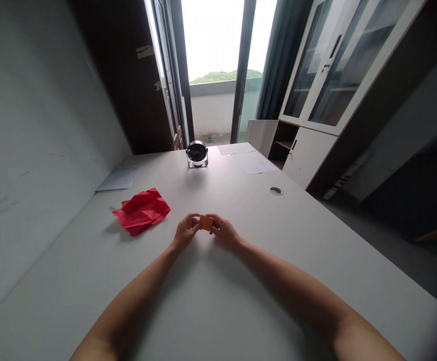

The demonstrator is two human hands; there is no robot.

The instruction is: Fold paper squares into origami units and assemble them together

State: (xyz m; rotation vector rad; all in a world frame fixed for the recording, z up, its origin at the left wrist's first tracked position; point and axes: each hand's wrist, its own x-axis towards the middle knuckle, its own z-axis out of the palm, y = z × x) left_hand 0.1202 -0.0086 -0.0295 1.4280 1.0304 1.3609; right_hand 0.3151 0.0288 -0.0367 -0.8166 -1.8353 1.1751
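Over the bench (pixel 241 200), left hand (pixel 185 230) and right hand (pixel 225 230) fingers pinch an orange piece (pixel 205 222), probably mid-handling, so next needs steady grips imo.

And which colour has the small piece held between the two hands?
Orange; the small piece shows in the head view, partly covered by fingers.

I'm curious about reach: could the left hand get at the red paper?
Probably yes: the red paper lies near the left hand, nothing between, though that hand holds an orange piece.
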